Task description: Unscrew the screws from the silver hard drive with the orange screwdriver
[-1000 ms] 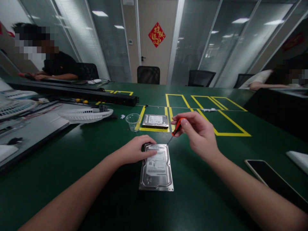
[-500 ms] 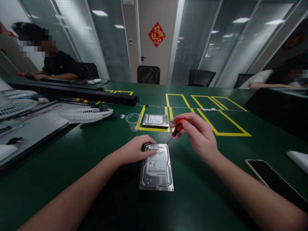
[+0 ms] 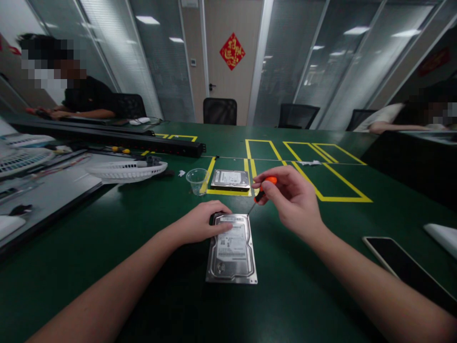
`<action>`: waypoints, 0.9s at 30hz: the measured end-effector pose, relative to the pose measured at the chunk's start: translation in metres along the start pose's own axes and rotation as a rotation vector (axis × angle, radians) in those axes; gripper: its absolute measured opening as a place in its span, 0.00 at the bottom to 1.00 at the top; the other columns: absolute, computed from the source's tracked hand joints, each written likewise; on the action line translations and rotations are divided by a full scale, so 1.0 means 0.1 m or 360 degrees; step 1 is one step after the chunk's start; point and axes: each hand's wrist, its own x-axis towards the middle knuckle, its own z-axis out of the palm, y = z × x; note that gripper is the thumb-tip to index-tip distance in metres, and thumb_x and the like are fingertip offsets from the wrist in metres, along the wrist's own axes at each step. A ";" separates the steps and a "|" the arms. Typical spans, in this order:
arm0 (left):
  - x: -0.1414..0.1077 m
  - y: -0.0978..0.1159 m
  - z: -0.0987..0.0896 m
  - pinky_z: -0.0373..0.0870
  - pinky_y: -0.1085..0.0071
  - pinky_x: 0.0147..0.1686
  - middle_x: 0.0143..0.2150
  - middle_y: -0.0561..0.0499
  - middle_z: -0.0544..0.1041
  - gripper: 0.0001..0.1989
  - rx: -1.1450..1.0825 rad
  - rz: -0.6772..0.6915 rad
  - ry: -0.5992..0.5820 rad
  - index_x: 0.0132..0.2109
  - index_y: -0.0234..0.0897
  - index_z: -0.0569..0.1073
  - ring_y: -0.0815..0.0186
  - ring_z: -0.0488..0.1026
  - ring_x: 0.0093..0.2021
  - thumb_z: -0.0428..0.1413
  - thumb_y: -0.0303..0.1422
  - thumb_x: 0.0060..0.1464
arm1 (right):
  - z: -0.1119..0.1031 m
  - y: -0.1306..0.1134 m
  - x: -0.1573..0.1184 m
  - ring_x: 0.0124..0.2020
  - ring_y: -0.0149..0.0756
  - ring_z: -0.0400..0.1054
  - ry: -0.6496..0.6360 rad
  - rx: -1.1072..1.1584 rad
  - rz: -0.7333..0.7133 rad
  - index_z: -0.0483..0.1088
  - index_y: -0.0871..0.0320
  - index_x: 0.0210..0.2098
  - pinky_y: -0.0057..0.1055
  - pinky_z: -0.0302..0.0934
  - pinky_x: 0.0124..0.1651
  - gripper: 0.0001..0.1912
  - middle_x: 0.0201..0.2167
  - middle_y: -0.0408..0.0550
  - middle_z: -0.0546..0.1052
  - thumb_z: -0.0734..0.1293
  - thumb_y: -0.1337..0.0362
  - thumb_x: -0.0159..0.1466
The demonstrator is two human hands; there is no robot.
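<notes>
A silver hard drive [image 3: 235, 262] lies label up on the green table in front of me. My left hand [image 3: 205, 221] grips its upper left part, with the thumb across the label and the other fingers over the far edge. In my right hand [image 3: 294, 197] is a screwdriver [image 3: 260, 193] with an orange and black handle, pinched between thumb and fingers. Its thin shaft slants down to the drive's far right corner, and the tip appears to touch there. Just beyond, a second hard drive [image 3: 230, 177] rests inside a yellow tape outline, beside a clear plastic cup [image 3: 197, 182].
A phone [image 3: 403, 267] lies at the right, near a white object [image 3: 442, 238]. White plastic grilles [image 3: 124, 170] and a long black bar [image 3: 171, 144] occupy the left. Yellow tape rectangles [image 3: 346, 199] mark the table. One person [image 3: 89, 97] sits at far left, another [image 3: 387, 119] at far right.
The screwdriver handle has turned a little in my right hand, and those fingers have shifted slightly. My left hand and the hard drive stay in place.
</notes>
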 end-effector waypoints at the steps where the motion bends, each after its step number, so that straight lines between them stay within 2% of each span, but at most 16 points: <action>1: 0.00 0.00 0.00 0.74 0.59 0.54 0.54 0.45 0.82 0.16 -0.0002 0.0004 0.0001 0.55 0.41 0.80 0.54 0.79 0.54 0.63 0.42 0.66 | -0.01 0.00 0.00 0.40 0.37 0.80 -0.0025 -0.0004 0.0003 0.77 0.54 0.47 0.30 0.79 0.33 0.06 0.44 0.48 0.82 0.73 0.61 0.72; 7: 0.00 0.00 0.01 0.74 0.59 0.54 0.54 0.45 0.83 0.15 -0.0005 0.0024 0.0009 0.55 0.41 0.80 0.53 0.79 0.53 0.63 0.42 0.66 | -0.04 0.00 -0.01 0.37 0.37 0.79 -0.0083 0.0083 0.0089 0.79 0.53 0.51 0.36 0.79 0.37 0.09 0.46 0.50 0.83 0.69 0.59 0.75; 10: 0.00 0.02 0.00 0.74 0.59 0.54 0.53 0.45 0.83 0.15 -0.0011 0.0018 0.0007 0.54 0.41 0.81 0.53 0.79 0.53 0.63 0.42 0.65 | -0.03 0.01 0.00 0.36 0.35 0.79 -0.0030 0.0058 0.0085 0.78 0.53 0.50 0.34 0.80 0.36 0.09 0.46 0.49 0.83 0.70 0.57 0.74; 16: 0.00 0.03 0.00 0.74 0.58 0.54 0.53 0.45 0.83 0.15 -0.0022 0.0006 0.0006 0.54 0.40 0.81 0.53 0.79 0.53 0.63 0.42 0.65 | 0.01 0.03 0.02 0.40 0.38 0.80 0.0083 0.0053 0.0062 0.73 0.54 0.44 0.29 0.78 0.30 0.11 0.44 0.50 0.83 0.76 0.57 0.69; 21: 0.01 0.00 0.01 0.74 0.59 0.54 0.54 0.45 0.83 0.15 -0.0012 0.0015 0.0009 0.55 0.40 0.80 0.53 0.79 0.53 0.63 0.42 0.65 | 0.01 0.01 -0.01 0.39 0.37 0.80 -0.0027 0.0000 0.0025 0.75 0.54 0.48 0.31 0.79 0.33 0.09 0.44 0.49 0.82 0.74 0.60 0.71; 27: 0.01 0.00 0.01 0.74 0.59 0.54 0.54 0.45 0.83 0.15 -0.0022 0.0032 0.0018 0.55 0.41 0.81 0.53 0.79 0.53 0.63 0.42 0.66 | -0.03 -0.01 -0.02 0.39 0.36 0.79 -0.0155 0.0044 0.0072 0.78 0.52 0.53 0.35 0.79 0.38 0.10 0.45 0.49 0.81 0.69 0.58 0.75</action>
